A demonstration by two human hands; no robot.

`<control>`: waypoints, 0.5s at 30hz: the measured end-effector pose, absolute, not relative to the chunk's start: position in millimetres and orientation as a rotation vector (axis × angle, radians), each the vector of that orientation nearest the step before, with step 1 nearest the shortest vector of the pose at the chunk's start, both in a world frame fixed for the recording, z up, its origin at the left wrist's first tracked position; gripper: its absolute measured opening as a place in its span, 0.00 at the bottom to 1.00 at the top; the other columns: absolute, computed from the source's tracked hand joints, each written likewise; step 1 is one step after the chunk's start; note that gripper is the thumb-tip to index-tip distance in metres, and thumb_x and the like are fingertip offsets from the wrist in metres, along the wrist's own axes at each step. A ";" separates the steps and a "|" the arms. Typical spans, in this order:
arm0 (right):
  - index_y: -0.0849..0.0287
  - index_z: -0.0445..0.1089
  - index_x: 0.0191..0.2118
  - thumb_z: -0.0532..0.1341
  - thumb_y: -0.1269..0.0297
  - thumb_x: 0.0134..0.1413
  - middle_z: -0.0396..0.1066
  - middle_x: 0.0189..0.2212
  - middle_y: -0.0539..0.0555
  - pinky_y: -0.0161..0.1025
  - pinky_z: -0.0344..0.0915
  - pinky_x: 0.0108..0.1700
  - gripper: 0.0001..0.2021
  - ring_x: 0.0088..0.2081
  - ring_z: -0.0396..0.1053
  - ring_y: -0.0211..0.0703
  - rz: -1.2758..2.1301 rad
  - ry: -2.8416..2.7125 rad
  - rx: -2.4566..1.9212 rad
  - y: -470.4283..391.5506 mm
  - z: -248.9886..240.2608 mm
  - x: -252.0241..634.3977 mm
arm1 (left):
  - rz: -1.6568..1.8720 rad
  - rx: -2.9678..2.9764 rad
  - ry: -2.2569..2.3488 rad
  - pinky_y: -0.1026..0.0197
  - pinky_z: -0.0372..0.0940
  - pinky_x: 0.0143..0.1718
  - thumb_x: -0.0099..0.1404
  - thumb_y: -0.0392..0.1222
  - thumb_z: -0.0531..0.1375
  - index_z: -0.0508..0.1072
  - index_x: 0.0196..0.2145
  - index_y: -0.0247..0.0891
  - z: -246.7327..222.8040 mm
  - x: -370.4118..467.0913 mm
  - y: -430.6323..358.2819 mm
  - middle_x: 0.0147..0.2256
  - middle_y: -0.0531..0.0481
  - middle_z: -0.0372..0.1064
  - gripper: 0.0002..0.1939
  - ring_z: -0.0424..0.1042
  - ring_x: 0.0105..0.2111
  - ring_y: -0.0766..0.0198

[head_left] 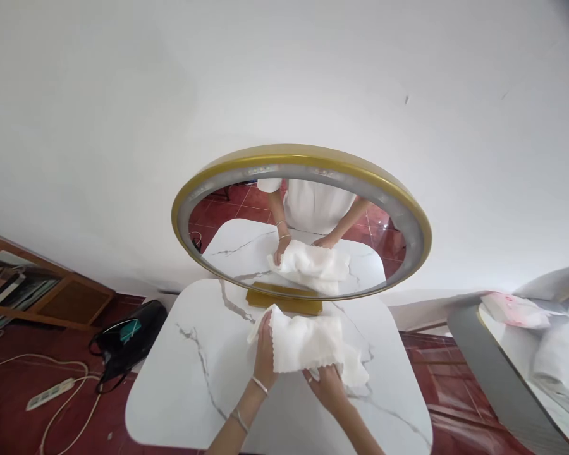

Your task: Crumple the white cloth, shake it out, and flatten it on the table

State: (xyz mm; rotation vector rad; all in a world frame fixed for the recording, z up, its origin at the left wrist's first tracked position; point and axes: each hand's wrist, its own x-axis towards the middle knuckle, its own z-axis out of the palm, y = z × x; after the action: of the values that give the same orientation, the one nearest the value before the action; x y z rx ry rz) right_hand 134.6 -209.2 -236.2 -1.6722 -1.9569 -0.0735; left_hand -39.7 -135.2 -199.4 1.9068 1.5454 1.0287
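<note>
A white cloth (pixel 307 344) with a scalloped edge lies loosely folded over the white marble-patterned table (pixel 171 385). My left hand (pixel 265 354), with bracelets at the wrist, is closed around the cloth's left edge. At the near right edge, my right hand (pixel 330 387) grips the cloth, its fingertips tucked under the fold and partly hidden. Just behind the cloth stands a round mirror (pixel 301 151) with a gold frame on a gold base (pixel 284 302). Both hands and the cloth are reflected in its glass.
A black bag (pixel 135 335) and a white power strip (pixel 50 394) with cables sit on the red tiled floor at left, near a wooden shelf (pixel 71 300). To the right, another table (pixel 497 357) bears a plastic packet (pixel 516 309) and white fabric (pixel 564 357). A white wall rises behind.
</note>
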 end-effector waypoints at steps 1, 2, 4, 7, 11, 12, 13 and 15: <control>0.60 0.72 0.47 0.51 0.52 0.62 0.74 0.42 0.63 0.49 0.72 0.41 0.20 0.45 0.72 0.56 -0.025 -1.917 -1.680 -221.4 -239.5 129.3 | 1.076 1.965 1.529 0.50 0.57 0.61 0.64 0.39 0.55 0.52 0.63 0.28 -194.8 -40.7 -142.9 0.63 0.30 0.51 0.32 0.50 0.64 0.49; 0.60 0.72 0.46 0.50 0.52 0.63 0.75 0.41 0.64 0.49 0.72 0.40 0.21 0.43 0.73 0.56 0.033 -1.865 -1.694 -232.8 -241.9 124.8 | 1.136 2.074 1.499 0.49 0.57 0.61 0.64 0.39 0.55 0.53 0.62 0.30 -190.9 -41.8 -149.0 0.63 0.31 0.52 0.30 0.50 0.65 0.48; 0.59 0.72 0.43 0.49 0.50 0.63 0.75 0.37 0.63 0.48 0.72 0.39 0.21 0.41 0.73 0.55 0.157 -1.730 -1.724 -251.0 -242.7 119.1 | 1.219 2.316 1.383 0.45 0.56 0.62 0.66 0.38 0.54 0.61 0.57 0.36 -184.7 -43.9 -156.4 0.59 0.36 0.60 0.22 0.53 0.63 0.49; 0.57 0.69 0.42 0.52 0.50 0.61 0.73 0.35 0.61 0.47 0.71 0.38 0.17 0.39 0.72 0.53 0.218 -1.525 -1.740 -261.8 -232.1 119.9 | 1.216 2.498 1.177 0.40 0.53 0.62 0.66 0.34 0.51 0.70 0.43 0.40 -174.0 -45.3 -157.8 0.47 0.45 0.71 0.11 0.67 0.55 0.55; 0.57 0.62 0.43 0.60 0.54 0.55 0.69 0.37 0.58 0.45 0.69 0.37 0.14 0.40 0.70 0.51 0.039 -1.376 -1.678 -254.5 -196.1 130.0 | 1.135 2.381 1.104 0.53 0.69 0.48 0.66 0.32 0.51 0.69 0.35 0.40 -147.0 -40.0 -156.4 0.42 0.45 0.69 0.08 0.71 0.45 0.60; 0.57 0.61 0.43 0.61 0.56 0.54 0.68 0.40 0.59 0.45 0.69 0.38 0.15 0.43 0.69 0.51 -0.006 -1.344 -1.653 -251.2 -184.0 132.2 | 1.093 2.341 1.066 0.56 0.70 0.45 0.65 0.32 0.51 0.69 0.35 0.40 -138.8 -38.0 -156.9 0.43 0.45 0.68 0.08 0.71 0.45 0.60; 0.57 0.60 0.45 0.63 0.58 0.52 0.66 0.44 0.61 0.46 0.68 0.40 0.17 0.46 0.68 0.53 -0.045 -1.310 -1.625 -247.8 -171.1 134.1 | 1.054 2.300 1.026 0.58 0.70 0.44 0.65 0.32 0.52 0.68 0.37 0.40 -130.8 -36.0 -157.9 0.45 0.45 0.67 0.08 0.71 0.46 0.60; 0.57 0.57 0.50 0.64 0.60 0.51 0.60 0.53 0.65 0.50 0.67 0.44 0.23 0.53 0.62 0.56 -0.094 -1.254 -1.581 -242.2 -145.1 136.8 | 1.007 2.227 0.944 0.58 0.68 0.47 0.62 0.28 0.51 0.67 0.39 0.41 -116.7 -32.7 -160.7 0.47 0.45 0.66 0.11 0.69 0.48 0.60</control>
State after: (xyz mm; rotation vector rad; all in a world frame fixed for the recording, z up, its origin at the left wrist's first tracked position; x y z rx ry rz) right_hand 136.8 -242.2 -145.1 -1.5811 -1.2544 -0.0937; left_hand -32.7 -160.7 -116.7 2.2269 0.9439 1.0073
